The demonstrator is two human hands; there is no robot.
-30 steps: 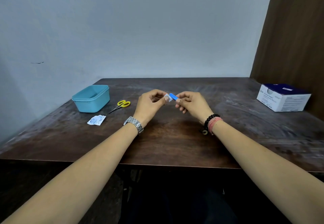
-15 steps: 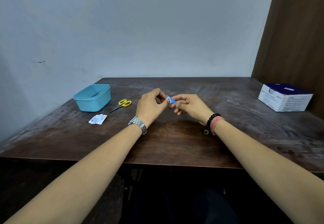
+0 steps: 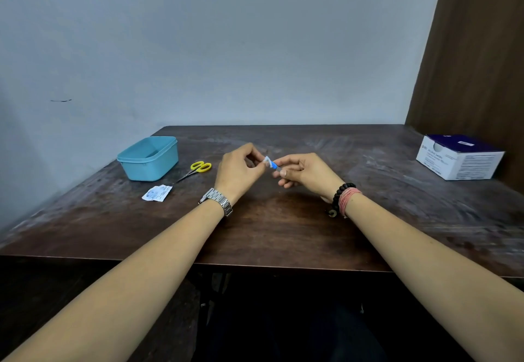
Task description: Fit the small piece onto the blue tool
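Both hands meet above the middle of the dark wooden table (image 3: pixel 283 234). Between them is a small blue and white item (image 3: pixel 271 163), too small to identify. My left hand (image 3: pixel 238 173), with a metal watch on the wrist, pinches its white end with curled fingers. My right hand (image 3: pixel 304 173), wearing a bead bracelet and a pink band, pinches the blue end between thumb and fingers. Most of the item is hidden by the fingertips.
A light blue plastic tub (image 3: pixel 149 158) stands at the left. Yellow-handled scissors (image 3: pixel 197 169) lie beside it. A torn white wrapper (image 3: pixel 156 193) lies in front of the tub. A white and dark blue box (image 3: pixel 459 157) sits at the right, by a brown panel.
The hands have drawn closer and the left hand has turned upward. The visible blue strip between the fingers has become shorter.
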